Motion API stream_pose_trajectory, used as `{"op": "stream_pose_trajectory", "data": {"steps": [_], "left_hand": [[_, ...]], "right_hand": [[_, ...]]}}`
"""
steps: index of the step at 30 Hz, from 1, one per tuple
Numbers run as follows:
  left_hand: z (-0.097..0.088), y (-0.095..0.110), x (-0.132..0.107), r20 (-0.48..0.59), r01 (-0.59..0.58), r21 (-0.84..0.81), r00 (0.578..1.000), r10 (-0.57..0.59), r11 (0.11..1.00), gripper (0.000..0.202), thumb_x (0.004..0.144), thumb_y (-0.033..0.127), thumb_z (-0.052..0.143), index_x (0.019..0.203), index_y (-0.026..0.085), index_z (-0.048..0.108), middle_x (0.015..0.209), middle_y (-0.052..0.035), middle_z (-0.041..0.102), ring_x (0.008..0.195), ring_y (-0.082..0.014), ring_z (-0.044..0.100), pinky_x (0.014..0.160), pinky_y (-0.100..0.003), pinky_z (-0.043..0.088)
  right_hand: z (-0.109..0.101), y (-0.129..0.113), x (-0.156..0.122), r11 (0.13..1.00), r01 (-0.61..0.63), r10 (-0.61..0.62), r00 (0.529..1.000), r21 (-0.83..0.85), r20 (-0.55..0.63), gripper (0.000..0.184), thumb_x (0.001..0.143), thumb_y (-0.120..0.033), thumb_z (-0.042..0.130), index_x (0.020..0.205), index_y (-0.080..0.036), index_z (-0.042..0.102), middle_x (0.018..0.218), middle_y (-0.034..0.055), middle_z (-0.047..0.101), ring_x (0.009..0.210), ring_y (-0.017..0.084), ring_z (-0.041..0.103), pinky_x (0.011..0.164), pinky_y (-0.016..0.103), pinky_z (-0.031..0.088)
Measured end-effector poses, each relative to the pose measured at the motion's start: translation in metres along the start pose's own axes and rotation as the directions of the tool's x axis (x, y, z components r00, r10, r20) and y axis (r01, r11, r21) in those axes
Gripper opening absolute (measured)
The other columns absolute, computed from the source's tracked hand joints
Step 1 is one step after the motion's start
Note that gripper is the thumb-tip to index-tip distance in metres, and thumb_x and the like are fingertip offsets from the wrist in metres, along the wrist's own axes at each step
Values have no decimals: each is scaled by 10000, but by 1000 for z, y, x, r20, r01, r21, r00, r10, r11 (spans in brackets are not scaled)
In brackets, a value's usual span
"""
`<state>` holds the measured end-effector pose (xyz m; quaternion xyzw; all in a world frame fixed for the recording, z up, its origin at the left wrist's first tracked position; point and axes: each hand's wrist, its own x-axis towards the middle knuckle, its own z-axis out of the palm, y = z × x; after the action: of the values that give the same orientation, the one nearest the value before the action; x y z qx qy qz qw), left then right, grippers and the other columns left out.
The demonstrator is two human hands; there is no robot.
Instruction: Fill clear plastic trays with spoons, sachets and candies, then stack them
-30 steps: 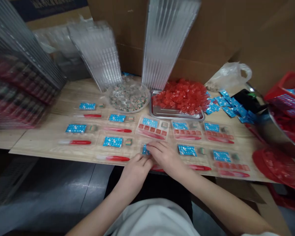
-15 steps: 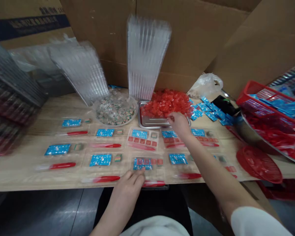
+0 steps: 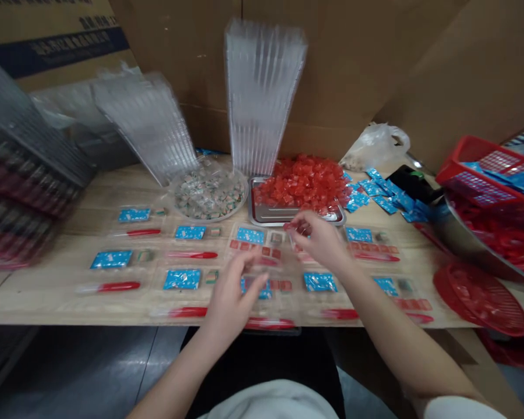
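My right hand (image 3: pixel 317 238) is pinched on a small red piece (image 3: pixel 289 226), just in front of the metal tray (image 3: pixel 268 216) with its heap of red pieces (image 3: pixel 308 181). Thumb and fingers apart, my left hand (image 3: pixel 233 291) hovers over a clear plastic tray at the table's front edge. That tray holds a blue packet (image 3: pixel 264 289), partly hidden by the hand, a row of red squares (image 3: pixel 282 285) and a red pen-like stick (image 3: pixel 277 323). Several similar clear trays lie around, with blue packets (image 3: pixel 320 282), small striped blocks (image 3: pixel 211 277) and red sticks (image 3: pixel 197 255).
Behind stand tall stacks of clear trays (image 3: pixel 264 99) and a round dish (image 3: pixel 243 201) of small wrapped blocks. Loose blue packets (image 3: pixel 386 195) lie back right, beside a red basket (image 3: pixel 463 166) and a metal bowl (image 3: pixel 456 233). A small red basket (image 3: pixel 513 311) sits at the right edge.
My right hand has drawn back from the red heap toward me, carrying a small red piece. The left hand has risen off the front tray, its thumb and fingers spreading.
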<state>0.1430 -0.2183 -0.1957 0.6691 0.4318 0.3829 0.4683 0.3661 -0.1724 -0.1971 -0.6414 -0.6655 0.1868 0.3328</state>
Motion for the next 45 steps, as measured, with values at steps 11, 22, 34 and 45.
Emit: {"op": "stream_pose_trajectory", "data": {"steps": [11,22,34,45], "left_hand": [[25,5,12,74,294,-591,947,-313,751,286,752,272,662,1017,165,668,1045,-69,688,926,-155,641,867,-293,495],[31,14,6,-146,142,-450,963,-229,882,200,738,78,514,850,159,658,914,-30,695,912,-146,627,866,-287,477],[25,10,6,121,376,-748,888,-444,547,257,649,260,747,850,161,620,786,2,685,592,-57,587,614,-188,477],[33,9,6,-167,100,-41,980,-106,994,194,698,115,577,880,180,574,794,-5,654,699,-125,625,651,-240,489]], "right_hand": [[0,-54,-58,955,-18,-10,996,296,92,109,817,-238,571,892,-193,636,835,24,664,748,140,615,663,267,490],[16,-73,-77,954,-66,67,998,293,6,90,811,-184,530,773,-189,611,705,-3,635,608,114,580,550,217,457],[17,-67,-84,874,-70,117,991,481,-69,80,836,-216,533,876,-199,600,791,15,645,661,126,607,599,248,509],[14,-64,-93,971,228,-237,961,-78,-140,150,893,-169,475,948,-205,610,892,57,629,851,170,583,778,313,485]]}}
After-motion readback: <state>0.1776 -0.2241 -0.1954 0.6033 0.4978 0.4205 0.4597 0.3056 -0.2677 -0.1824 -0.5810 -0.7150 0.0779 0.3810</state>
